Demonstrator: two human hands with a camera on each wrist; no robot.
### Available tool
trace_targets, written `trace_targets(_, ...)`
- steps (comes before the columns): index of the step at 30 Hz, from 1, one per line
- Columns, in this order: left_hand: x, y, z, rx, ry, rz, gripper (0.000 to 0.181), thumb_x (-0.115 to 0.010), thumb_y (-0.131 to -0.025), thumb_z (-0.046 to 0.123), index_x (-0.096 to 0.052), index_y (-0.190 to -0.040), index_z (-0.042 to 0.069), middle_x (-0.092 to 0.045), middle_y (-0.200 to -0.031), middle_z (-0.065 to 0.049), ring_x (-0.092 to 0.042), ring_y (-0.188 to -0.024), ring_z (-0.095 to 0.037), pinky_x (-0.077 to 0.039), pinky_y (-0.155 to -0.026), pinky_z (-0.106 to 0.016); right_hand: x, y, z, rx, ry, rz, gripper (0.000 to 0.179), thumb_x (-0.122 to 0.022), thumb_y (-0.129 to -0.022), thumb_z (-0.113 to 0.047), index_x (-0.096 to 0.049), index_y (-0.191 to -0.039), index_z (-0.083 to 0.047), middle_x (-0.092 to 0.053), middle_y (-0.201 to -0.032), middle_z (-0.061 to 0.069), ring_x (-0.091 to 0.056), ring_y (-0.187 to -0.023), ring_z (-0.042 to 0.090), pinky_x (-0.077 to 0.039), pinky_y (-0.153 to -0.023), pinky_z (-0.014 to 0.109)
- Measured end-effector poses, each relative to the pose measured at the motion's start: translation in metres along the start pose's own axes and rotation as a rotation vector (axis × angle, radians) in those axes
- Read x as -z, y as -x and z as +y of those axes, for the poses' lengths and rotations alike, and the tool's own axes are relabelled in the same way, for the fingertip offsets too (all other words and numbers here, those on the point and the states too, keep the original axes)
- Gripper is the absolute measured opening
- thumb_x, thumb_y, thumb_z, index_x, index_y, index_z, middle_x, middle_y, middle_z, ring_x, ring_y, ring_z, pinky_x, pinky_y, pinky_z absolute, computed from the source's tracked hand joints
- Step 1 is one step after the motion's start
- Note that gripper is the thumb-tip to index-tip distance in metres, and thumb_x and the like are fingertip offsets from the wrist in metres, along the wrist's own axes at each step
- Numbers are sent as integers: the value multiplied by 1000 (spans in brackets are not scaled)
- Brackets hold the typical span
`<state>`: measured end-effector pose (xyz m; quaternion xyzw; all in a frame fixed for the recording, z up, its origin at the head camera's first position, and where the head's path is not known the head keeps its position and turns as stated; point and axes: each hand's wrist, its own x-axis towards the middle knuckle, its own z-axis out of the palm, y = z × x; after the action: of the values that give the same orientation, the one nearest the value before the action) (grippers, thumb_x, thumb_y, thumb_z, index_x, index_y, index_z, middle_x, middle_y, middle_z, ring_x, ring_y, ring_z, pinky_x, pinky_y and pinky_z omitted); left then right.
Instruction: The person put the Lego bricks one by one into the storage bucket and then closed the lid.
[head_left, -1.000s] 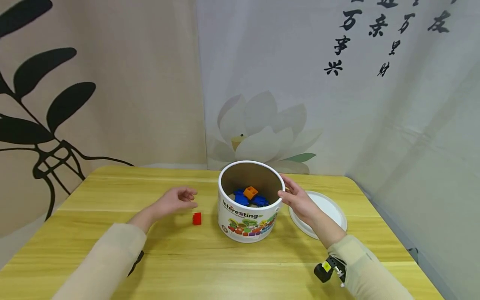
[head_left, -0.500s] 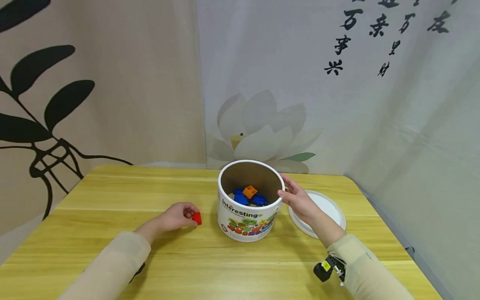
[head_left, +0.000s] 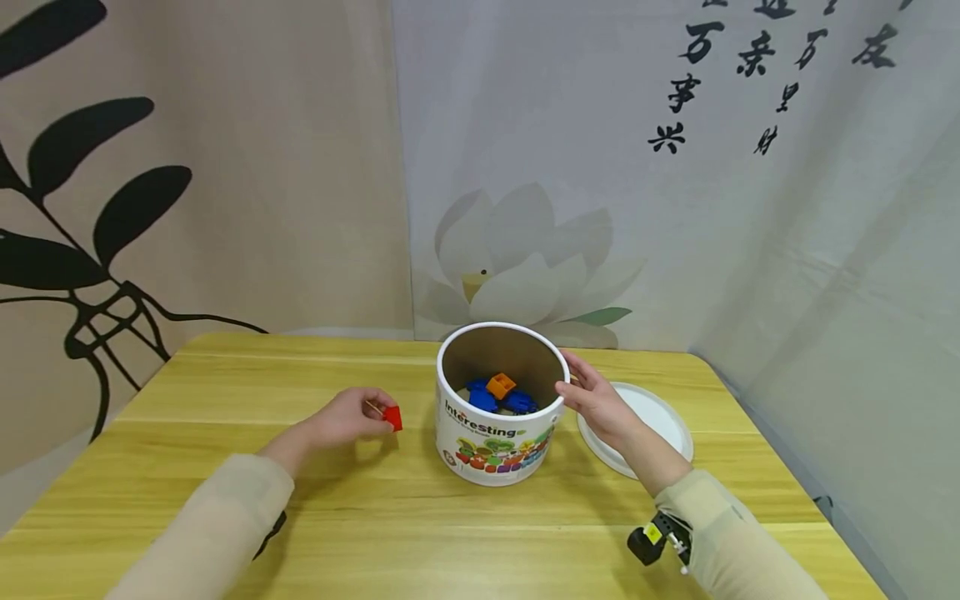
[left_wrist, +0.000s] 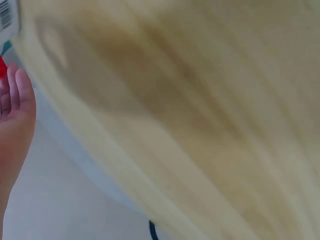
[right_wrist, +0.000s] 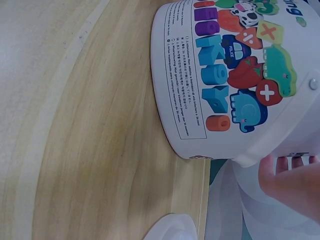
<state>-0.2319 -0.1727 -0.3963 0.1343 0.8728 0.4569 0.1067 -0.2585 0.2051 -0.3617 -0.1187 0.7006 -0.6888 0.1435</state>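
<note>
A red toy brick (head_left: 393, 418) is pinched between the thumb and fingers of my left hand (head_left: 347, 417), just above the table and left of the bucket. In the left wrist view, part of the red brick shows at the edge beside the hand (left_wrist: 17, 115). The white printed bucket (head_left: 480, 454) stands upright and lidless. Inside it lie an orange block (head_left: 501, 385) and several blue pieces (head_left: 482, 400). My right hand (head_left: 600, 404) grips the bucket's right rim, thumb on the near side. In the right wrist view, the fingers (right_wrist: 292, 182) are partly hidden behind the bucket.
A round white lid (head_left: 660, 421) lies flat on the wooden table (head_left: 450, 542), right of the bucket and partly under the right forearm. Printed curtains (head_left: 300, 167) hang behind the table. The bucket's white handle (right_wrist: 280, 132) hangs down its side.
My left hand has come down to the red brick, pinched it and raised it slightly off the table. The right hand and bucket have stayed in place.
</note>
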Motion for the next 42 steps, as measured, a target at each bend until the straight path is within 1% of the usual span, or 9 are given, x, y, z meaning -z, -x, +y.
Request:
trace_targets(4,11,-3,8,-10,-6,25,36,-69,-81,13,-58,-110,-5,-62,-97,-13,-55,-86,-18,-48,-73,-26,0,0,0,2,-8,-5,65,-50,-95,-9,-14,-149,-4,-18,-153,19,-40,-125,22,-42,-92,19)
trace_targets(10,28,-7,21,-40,-32,63,36,-69,-82,13,-59,-112,-6,-62,-98,-14,-56,-86,-19,-48,-74,-26,1,0,1,11,-10,-7,67,-53,-95,-11,-15,-149,-4,-18,-153,20,-38,-126,24,-42,-94,21)
trace_targets(14,38,-8,31,-51,-48,78,38,-69,-83,15,-59,-114,-5,-62,-98,-14,-56,-87,-20,-48,-74,-26,1,-1,1,10,-22,-10,68,-54,-94,-11,-14,-149,-4,-17,-153,20,-36,-128,27,-44,-90,18)
trace_targets(21,50,-8,50,-44,-71,87,39,-67,-85,17,-58,-117,-3,-62,-100,-14,-55,-88,-20,-49,-75,-29,1,0,-1,13,-24,-13,67,-52,-94,-10,-14,-149,-3,-18,-152,21,-43,-121,18,-44,-88,16)
trace_targets(25,53,-9,59,-53,-67,88,40,-67,-85,17,-58,-118,-3,-62,-101,-15,-55,-87,-20,-49,-74,-28,1,0,-1,13,-16,-13,67,-53,-94,-10,-15,-149,-3,-18,-152,21,-42,-123,20,-44,-89,17)
trace_targets(30,55,-14,70,-67,-71,100,40,-67,-84,17,-59,-118,-2,-63,-100,-14,-56,-86,-18,-48,-73,-26,1,-1,0,2,-10,-3,68,-54,-94,-11,-15,-149,-4,-18,-153,19,-34,-130,31,-39,-103,32)
trace_targets(33,55,-17,77,-69,-72,106,39,-67,-84,17,-60,-118,-1,-63,-99,-13,-56,-86,-18,-48,-74,-26,0,-2,1,-2,-10,-1,68,-54,-94,-11,-15,-149,-5,-18,-153,19,-30,-133,35,-36,-106,36)
trace_targets(37,54,-20,85,-66,-77,102,37,-66,-85,18,-60,-117,1,-63,-100,-13,-56,-87,-20,-47,-76,-27,0,-2,1,-10,-12,7,67,-53,-94,-11,-15,-149,-5,-19,-153,18,-29,-134,36,-38,-103,33)
trace_targets(42,50,-25,95,-81,-77,88,37,-66,-85,20,-61,-117,3,-63,-103,-13,-56,-89,-21,-47,-78,-26,-1,-1,2,-16,-12,14,67,-53,-94,-11,-15,-149,-6,-19,-153,17,-31,-133,34,-33,-108,41)
